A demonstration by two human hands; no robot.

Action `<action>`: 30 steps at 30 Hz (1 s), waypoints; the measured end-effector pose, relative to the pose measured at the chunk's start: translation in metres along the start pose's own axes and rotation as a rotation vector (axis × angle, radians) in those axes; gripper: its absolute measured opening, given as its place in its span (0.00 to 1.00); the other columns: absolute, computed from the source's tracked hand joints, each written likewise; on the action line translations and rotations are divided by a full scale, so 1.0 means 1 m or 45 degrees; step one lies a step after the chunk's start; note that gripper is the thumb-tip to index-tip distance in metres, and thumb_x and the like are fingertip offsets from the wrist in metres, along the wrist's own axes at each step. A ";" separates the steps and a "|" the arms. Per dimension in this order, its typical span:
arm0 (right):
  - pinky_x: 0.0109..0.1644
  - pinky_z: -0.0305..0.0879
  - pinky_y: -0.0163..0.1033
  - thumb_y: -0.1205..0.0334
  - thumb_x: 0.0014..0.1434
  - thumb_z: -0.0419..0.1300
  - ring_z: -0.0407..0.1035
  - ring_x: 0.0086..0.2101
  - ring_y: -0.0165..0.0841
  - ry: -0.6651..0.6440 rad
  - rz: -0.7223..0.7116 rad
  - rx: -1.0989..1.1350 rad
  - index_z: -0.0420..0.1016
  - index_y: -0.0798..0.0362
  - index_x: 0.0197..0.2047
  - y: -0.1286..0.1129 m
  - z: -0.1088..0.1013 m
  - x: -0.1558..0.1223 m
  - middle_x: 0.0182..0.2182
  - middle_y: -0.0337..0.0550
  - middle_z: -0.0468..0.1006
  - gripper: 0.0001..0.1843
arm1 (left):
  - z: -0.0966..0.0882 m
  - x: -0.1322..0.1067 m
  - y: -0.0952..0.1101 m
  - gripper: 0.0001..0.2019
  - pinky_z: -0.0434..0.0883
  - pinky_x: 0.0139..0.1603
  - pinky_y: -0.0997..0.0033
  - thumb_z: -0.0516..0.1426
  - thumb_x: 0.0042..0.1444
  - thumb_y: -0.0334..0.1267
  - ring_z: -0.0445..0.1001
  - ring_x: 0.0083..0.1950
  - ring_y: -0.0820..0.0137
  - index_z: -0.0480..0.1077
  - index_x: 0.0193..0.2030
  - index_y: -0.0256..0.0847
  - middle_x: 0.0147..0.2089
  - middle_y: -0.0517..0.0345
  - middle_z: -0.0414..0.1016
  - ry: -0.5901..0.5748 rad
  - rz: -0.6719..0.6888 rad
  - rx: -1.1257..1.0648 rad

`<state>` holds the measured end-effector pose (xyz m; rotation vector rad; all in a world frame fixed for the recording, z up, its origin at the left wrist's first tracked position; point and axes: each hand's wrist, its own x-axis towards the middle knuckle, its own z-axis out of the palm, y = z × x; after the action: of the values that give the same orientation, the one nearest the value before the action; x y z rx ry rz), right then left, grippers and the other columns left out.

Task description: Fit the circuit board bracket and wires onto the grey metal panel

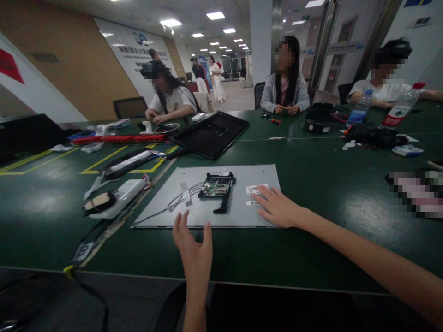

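Note:
A grey metal panel (242,177) lies flat on the green table (311,184) in front of me. A green circuit board (216,186) in a black bracket sits on its middle, with grey cables (173,203) running off to the left. My right hand (275,205) lies flat and open on the panel's near right corner, next to two white labels (255,190). My left hand (193,246) hovers open at the panel's near edge, fingers apart, holding nothing.
A black monitor frame (211,133) lies behind the panel. White and black parts (114,198), a long red piece (117,138) and cables lie to the left. Three people sit at the far side; bottles (360,108) and black gear (374,136) are at the right.

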<state>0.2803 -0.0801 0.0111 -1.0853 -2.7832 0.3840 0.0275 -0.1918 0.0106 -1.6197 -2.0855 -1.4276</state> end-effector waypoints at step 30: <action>0.71 0.39 0.56 0.43 0.68 0.43 0.41 0.69 0.47 0.106 0.007 0.129 0.55 0.52 0.70 -0.009 0.006 0.022 0.72 0.49 0.47 0.34 | 0.089 0.147 -0.052 0.33 0.54 0.64 0.47 0.47 0.63 0.54 0.60 0.65 0.48 0.58 0.67 0.31 0.65 0.33 0.61 -0.745 0.455 0.659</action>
<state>0.2568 -0.0725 0.0088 -1.0614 -2.6577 0.4645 -0.0386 -0.0254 0.0215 -2.1672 -2.0164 -0.2769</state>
